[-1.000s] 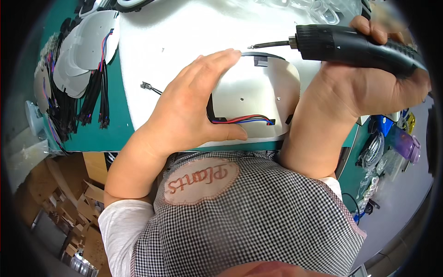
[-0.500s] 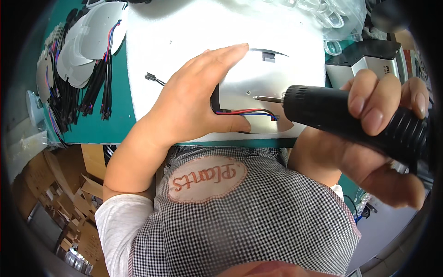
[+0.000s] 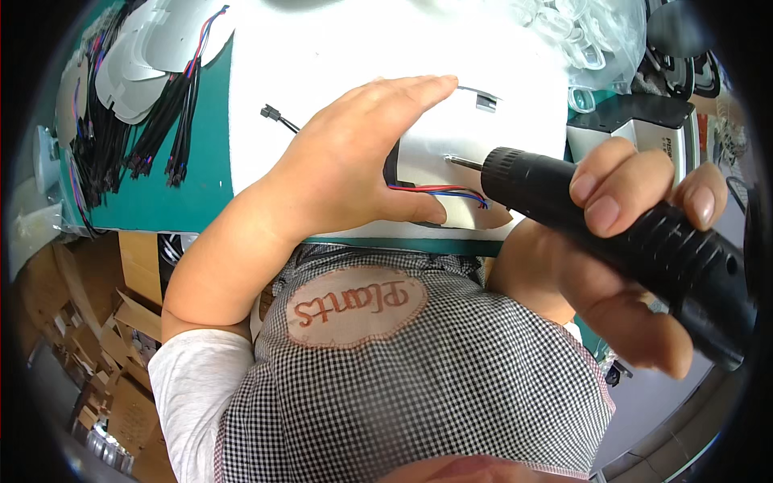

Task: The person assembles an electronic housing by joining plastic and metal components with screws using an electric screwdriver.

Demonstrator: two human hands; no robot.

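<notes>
- My left hand lies flat, fingers together and stretched out, palm pressing down on the white plate; it grips nothing, just pins it.
- White plate sits at the near edge of the worktop, on a white sheet that covers the middle of it.
- Red, blue and black wires run along the plate's near side, just past my left thumb.
- My right hand is wrapped tight round a black electric screwdriver; three fingertips show on top of the ribbed body, thumb below.
- Screwdriver bit points left and touches the plate's face, close beside my left hand; can't tell whether a screw is under the tip.
- Small black connector on a thin lead lies on the white sheet, left of my left hand, apart from it.
- Stack of more white plates with bundles of black cables sits at the far left corner on the green surface.
- Clear bag of small clear plastic parts at the far right corner.
- Grey box-shaped device at the right edge, behind the screwdriver.
- Checked apron with an oval patch fills the near view; cardboard boxes down on the floor to the left.
</notes>
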